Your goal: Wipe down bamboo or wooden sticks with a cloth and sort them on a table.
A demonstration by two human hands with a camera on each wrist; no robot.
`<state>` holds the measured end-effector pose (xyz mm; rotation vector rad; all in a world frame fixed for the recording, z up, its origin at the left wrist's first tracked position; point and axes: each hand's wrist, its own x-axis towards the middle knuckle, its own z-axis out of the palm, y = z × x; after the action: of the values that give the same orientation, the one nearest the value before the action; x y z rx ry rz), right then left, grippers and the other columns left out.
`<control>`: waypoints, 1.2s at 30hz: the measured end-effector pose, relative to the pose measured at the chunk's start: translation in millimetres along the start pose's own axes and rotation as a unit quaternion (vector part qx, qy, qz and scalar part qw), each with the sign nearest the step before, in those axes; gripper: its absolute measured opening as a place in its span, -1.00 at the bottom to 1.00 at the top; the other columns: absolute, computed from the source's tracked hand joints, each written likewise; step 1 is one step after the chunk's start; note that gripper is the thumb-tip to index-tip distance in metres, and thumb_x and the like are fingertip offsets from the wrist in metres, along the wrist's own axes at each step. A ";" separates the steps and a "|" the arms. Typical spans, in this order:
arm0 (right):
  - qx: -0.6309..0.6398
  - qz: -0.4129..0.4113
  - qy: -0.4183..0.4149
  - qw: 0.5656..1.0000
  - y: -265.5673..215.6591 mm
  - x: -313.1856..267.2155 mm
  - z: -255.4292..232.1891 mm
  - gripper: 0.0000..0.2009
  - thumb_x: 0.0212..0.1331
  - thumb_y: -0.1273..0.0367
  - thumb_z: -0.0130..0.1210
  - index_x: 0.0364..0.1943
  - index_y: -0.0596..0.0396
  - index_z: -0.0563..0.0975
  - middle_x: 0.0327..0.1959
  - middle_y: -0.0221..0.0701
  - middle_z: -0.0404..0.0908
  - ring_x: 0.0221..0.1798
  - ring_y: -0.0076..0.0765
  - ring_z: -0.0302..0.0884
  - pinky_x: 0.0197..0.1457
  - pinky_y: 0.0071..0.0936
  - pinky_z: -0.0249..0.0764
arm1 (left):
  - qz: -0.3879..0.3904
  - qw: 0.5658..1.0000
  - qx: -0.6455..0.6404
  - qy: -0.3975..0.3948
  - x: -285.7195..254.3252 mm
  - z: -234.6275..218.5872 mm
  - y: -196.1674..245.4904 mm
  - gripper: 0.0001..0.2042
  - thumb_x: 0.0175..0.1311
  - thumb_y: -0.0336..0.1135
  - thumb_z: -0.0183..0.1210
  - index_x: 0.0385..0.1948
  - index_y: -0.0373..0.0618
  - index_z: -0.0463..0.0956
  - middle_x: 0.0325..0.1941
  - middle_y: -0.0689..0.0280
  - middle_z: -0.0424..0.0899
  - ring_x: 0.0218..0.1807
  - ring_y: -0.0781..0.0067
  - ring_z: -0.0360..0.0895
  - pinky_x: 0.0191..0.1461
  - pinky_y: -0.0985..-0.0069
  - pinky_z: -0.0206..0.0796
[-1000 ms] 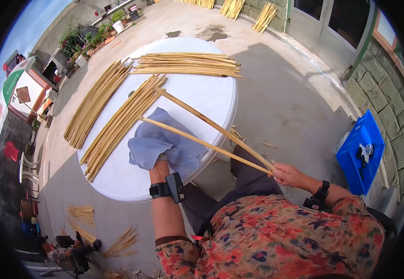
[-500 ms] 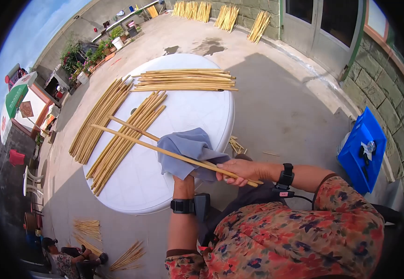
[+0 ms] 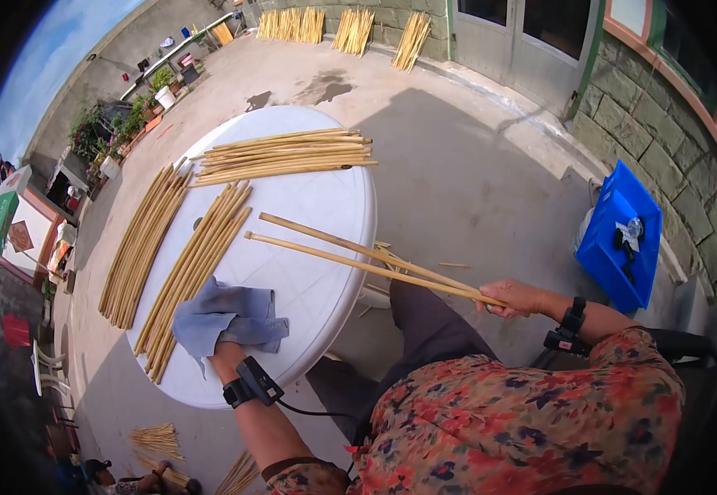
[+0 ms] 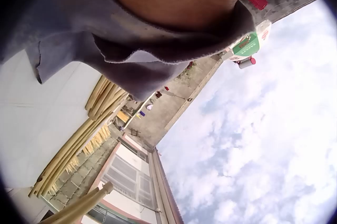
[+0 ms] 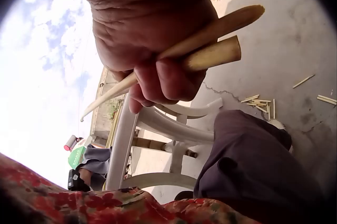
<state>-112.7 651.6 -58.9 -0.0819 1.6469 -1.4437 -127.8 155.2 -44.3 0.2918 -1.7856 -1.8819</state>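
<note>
My right hand (image 3: pixel 511 298) grips two long pale-yellow sticks (image 3: pixel 333 259) near their ends. They slant away over the edge of the round white table (image 3: pixel 317 202), far ends slightly apart. In the right wrist view, curled fingers (image 5: pixel 176 79) wrap the sticks, whose cut ends stick out. A blue-grey cloth (image 3: pixel 230 312) covers most of my left hand (image 3: pixel 226 356), which holds it over the table beside the middle row of sticks (image 3: pixel 197 272); the fingers are hidden. The left wrist view shows the cloth hanging in folds, with stick ends (image 4: pixel 100 193) below.
Two more stick rows lie on the table, one at the back (image 3: pixel 284 157) and one at the left (image 3: pixel 139 252). A blue crate (image 3: pixel 614 247) holding small items stands at the right. Stick bundles (image 3: pixel 291 25) lean on the far wall. Another person (image 3: pixel 115 478) sits at lower left.
A second ago the cloth lay near the sticks; half a second ago it was around them by the right hand. Now cloth and left hand are farther left, and the sticks have swung right.
</note>
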 end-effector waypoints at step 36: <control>-0.778 -0.461 0.184 0.386 -174.7 29.9 32.3 -0.93 -0.01 0.38 -0.03 -0.42 -0.02 0.37 -0.57 -0.51 0.30 -0.41 -0.43 0.38 -0.26 -0.43 0.35 | 0.210 0.769 0.504 -0.333 -91.3 154.8 63.5 -0.82 0.05 -0.35 -0.03 -0.68 -0.16 0.47 -0.65 0.22 0.43 -0.48 0.14 0.35 -0.29 0.30 0.17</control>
<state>-194.9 555.6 69.5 -2.1273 2.9283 0.2881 -113.9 335.5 16.1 -0.4669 -2.9064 -0.5487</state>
